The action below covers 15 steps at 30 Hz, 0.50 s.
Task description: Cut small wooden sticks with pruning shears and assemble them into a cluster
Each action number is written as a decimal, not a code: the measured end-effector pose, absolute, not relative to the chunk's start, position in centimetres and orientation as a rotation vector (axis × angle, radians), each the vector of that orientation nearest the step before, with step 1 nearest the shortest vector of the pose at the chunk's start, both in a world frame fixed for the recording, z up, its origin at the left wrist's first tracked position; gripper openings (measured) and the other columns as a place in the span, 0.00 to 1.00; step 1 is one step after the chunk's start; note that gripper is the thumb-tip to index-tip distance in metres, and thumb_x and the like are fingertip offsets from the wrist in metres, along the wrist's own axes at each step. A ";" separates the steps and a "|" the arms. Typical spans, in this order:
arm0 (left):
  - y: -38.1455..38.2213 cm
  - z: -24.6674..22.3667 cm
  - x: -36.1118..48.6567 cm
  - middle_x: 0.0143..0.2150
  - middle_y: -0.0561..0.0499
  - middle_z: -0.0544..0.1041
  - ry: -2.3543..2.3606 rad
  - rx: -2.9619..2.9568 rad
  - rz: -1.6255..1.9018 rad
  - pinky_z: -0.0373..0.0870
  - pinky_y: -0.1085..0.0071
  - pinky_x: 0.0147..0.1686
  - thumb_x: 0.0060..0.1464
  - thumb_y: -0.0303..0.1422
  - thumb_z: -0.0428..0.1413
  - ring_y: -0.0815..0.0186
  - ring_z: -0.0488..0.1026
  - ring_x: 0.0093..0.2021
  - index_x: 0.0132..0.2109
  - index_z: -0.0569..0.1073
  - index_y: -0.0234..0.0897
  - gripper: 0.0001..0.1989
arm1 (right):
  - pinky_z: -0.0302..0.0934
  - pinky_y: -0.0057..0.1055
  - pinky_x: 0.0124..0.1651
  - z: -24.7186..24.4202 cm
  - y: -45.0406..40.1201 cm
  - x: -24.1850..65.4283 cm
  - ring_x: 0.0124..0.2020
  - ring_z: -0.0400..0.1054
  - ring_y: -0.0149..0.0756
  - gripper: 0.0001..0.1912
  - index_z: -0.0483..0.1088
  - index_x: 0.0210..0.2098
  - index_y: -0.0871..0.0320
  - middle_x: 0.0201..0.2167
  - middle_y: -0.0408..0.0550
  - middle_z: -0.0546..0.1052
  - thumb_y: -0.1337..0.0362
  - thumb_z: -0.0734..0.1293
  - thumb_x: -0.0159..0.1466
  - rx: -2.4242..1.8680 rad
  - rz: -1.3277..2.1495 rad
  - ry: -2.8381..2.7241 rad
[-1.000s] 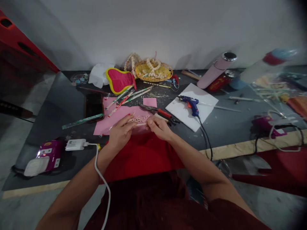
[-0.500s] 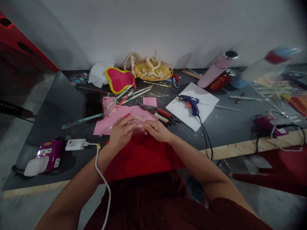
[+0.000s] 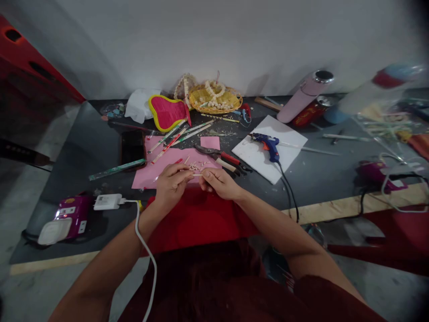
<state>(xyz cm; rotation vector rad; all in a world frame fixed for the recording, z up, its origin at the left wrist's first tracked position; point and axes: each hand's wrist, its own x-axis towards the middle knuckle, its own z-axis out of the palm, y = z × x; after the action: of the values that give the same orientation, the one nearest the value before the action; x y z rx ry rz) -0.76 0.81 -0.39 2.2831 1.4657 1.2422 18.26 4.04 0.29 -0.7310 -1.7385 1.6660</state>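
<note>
Grey wall, dark tabletop: pale stick held in two hands

Head view, seen from where I stand. Background: plain grey wall (image 3: 214,40); below it, a dark tabletop (image 3: 301,183) with a light front edge.

Principal item: one thin stick (image 3: 196,175), pale cream to whitish, straight, lying nearly level between the hands, over the near part of a pink sheet (image 3: 142,179). Only a short middle length shows; both ends are covered by fingers, and surface detail is too small to read.

Left hand (image 3: 170,183): thumb and forefinger closed in a pinch on the stick. Right hand (image 3: 219,182): thumb and curled fingers gripping the other end.

Just beyond the hands, on the sheet: a loose scatter of small pale pieces (image 3: 198,165), similar in colour to the stick.

Nearby, right: pliers (image 3: 216,154), red and pale handles; a blue glue gun (image 3: 271,146) on a white board (image 3: 258,163). Behind: a yellow woven basket (image 3: 216,111), beaded work inside.
</note>
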 end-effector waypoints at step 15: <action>2.0 -0.2 -2.2 0.39 0.49 0.75 1.654 2.064 1.324 0.68 0.68 0.44 0.57 0.34 0.53 0.67 0.71 0.41 0.40 0.77 0.39 0.09 | 0.61 0.30 0.41 -1.0 6.0 19.2 0.37 0.69 0.33 0.09 0.70 0.39 0.59 0.35 0.49 0.76 0.64 0.59 0.65 -0.934 0.823 -2.123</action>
<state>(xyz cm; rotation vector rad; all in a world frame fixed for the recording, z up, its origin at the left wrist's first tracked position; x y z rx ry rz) -2.19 2.04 -0.19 2.0641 1.6539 1.3240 19.15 6.01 -1.03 -0.9340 -2.1225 0.8230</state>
